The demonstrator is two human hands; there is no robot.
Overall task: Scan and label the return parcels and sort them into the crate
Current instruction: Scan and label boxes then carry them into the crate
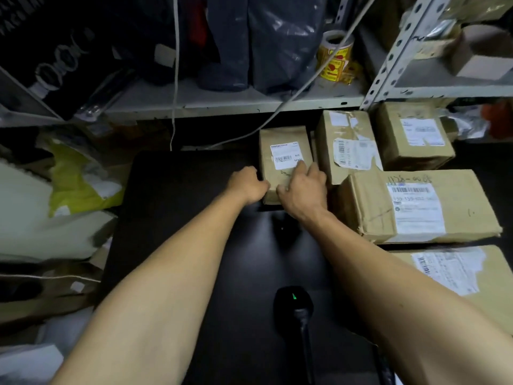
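Note:
A small brown parcel [283, 151] with a white barcode label lies on the black table [180, 195], at its far middle. My left hand [248, 184] grips the parcel's left near edge with curled fingers. My right hand [304, 190] lies on its near right corner, fingers curled over the top. A black handheld scanner [294, 301] with a green light lies on the table near me, between my forearms. More brown parcels with labels lie to the right: a taped parcel [347, 145], a square parcel [413, 134] and a long parcel [422, 207].
A further parcel [458, 273] lies at the near right. A roll of yellow stickers [334, 56] stands on the metal shelf [222, 104] behind the table. White cables [175, 79] hang down from above. Bags and a yellow mailer [75, 184] pile up at the left.

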